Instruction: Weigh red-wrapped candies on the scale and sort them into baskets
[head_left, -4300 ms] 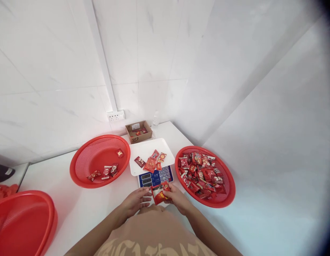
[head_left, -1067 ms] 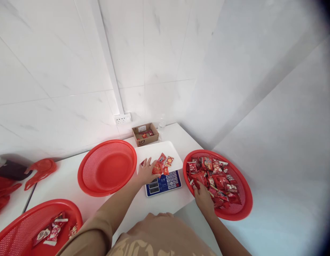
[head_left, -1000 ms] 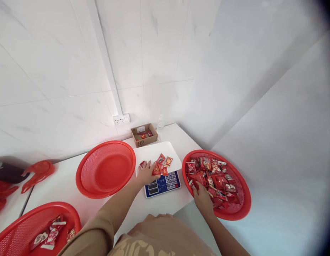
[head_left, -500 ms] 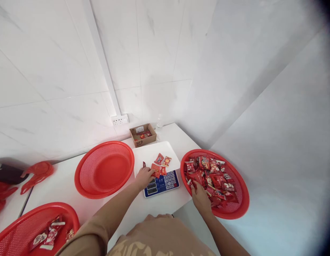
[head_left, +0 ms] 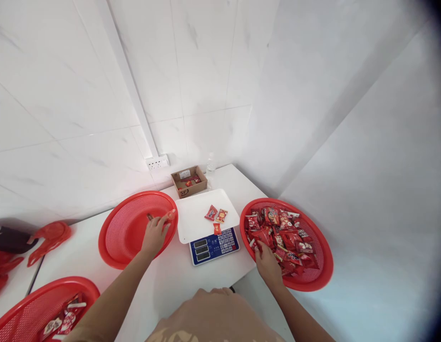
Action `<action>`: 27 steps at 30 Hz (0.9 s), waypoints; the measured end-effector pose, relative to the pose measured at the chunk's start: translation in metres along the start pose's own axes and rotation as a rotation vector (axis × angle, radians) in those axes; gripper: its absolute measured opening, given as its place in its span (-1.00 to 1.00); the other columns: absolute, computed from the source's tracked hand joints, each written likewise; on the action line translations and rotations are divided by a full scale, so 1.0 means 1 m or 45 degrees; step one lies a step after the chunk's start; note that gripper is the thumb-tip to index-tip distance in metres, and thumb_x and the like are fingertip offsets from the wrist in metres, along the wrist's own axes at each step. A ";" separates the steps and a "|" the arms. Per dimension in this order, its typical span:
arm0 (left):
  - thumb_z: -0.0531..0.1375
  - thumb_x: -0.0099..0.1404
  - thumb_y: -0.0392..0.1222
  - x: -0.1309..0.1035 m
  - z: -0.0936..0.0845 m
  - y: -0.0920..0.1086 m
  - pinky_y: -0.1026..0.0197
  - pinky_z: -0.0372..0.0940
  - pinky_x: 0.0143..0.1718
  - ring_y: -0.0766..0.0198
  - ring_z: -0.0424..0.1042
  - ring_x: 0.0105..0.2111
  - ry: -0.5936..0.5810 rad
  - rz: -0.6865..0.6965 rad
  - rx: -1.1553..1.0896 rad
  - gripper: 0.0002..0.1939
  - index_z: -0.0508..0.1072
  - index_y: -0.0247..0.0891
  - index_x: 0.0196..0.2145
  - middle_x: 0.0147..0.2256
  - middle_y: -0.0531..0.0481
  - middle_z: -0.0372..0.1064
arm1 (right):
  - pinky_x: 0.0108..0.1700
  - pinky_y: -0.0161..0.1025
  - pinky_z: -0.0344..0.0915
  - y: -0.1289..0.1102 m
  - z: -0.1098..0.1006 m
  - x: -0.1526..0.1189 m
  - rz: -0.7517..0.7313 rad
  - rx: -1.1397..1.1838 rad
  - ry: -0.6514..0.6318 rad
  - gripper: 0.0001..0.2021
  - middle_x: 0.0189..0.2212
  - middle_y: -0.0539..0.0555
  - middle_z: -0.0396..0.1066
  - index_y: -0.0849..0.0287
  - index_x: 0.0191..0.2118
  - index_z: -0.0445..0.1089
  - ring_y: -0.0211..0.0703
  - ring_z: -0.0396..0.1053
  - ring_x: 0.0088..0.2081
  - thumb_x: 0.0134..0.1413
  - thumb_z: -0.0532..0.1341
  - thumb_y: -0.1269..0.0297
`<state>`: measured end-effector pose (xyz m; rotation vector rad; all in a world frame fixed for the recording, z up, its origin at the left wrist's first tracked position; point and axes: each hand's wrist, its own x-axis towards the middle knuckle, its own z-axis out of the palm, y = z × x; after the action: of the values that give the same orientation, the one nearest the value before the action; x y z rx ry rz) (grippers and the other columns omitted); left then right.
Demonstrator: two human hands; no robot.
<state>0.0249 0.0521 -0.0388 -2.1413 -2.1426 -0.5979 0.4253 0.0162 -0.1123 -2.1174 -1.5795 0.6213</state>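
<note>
My left hand [head_left: 154,236] is over the right part of a red mesh basket [head_left: 108,223], its fingers closed on small wrapped snacks. A dark packet [head_left: 149,217] and a red packet [head_left: 169,214] stick out from its fingertips. At the near left edge of another red basket [head_left: 325,261], my right hand [head_left: 267,262] pinches a small red-and-white snack packet [head_left: 254,245]. Many red snack packets [head_left: 286,237] fill that basket. On the white pan of a weighing scale [head_left: 192,221] lie a red packet [head_left: 211,213], a cream-and-red packet [head_left: 221,216] and a small orange-red packet [head_left: 217,229].
A cardboard box [head_left: 189,182] with a few red items stands behind the scale, beside a clear bottle [head_left: 211,164]. A third red basket [head_left: 21,308] holding packets is at lower left. Red plastic bags [head_left: 51,237] lie at far left. A socket [head_left: 157,162] is on the wall.
My left hand has moved left from the scale pan to over the basket, carrying a red packet and a dark one off the pan. My right hand has stayed in place.
</note>
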 end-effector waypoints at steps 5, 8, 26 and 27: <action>0.00 0.28 0.08 0.000 0.023 0.028 -0.26 -0.15 0.17 -0.09 -0.16 0.26 -0.170 0.094 0.110 -0.38 0.11 -0.26 0.21 0.24 -0.27 -0.01 | 0.04 -0.17 0.15 -0.005 -0.005 -0.001 0.025 0.001 -0.043 -0.52 0.09 0.19 0.25 0.23 0.07 0.22 -0.05 0.22 0.07 0.11 -0.15 0.17; 0.04 0.20 0.21 0.011 0.044 0.066 -0.19 -0.21 0.21 -0.05 -0.27 0.29 -0.400 0.391 0.020 -0.25 -0.01 -0.15 0.26 0.30 -0.19 -0.18 | 0.05 -0.16 0.14 -0.008 -0.007 -0.002 0.047 0.003 -0.069 -0.51 0.09 0.19 0.25 0.23 0.08 0.21 -0.04 0.22 0.08 0.11 -0.16 0.16; 0.09 0.14 0.24 0.066 0.094 0.149 -0.14 -0.02 0.13 -0.08 -0.03 0.19 -0.761 0.834 -0.044 -0.29 0.13 -0.09 0.18 0.18 -0.19 0.06 | 0.03 -0.17 0.17 -0.003 -0.004 0.000 0.089 0.071 -0.088 -0.51 0.07 0.18 0.27 0.20 0.05 0.23 -0.04 0.22 0.08 0.09 -0.16 0.13; 0.09 0.16 0.20 0.062 0.091 0.147 -0.09 0.03 0.10 -0.04 0.06 0.15 -0.727 0.858 -0.035 -0.36 0.18 -0.10 0.14 0.14 -0.19 0.12 | 0.02 -0.17 0.18 -0.003 -0.005 0.000 0.089 0.076 -0.087 -0.52 0.06 0.18 0.28 0.19 0.04 0.24 -0.05 0.23 0.07 0.09 -0.16 0.13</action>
<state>0.1864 0.1332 -0.0698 -3.0745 -1.3756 0.0550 0.4254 0.0166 -0.1067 -2.1357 -1.5085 0.7622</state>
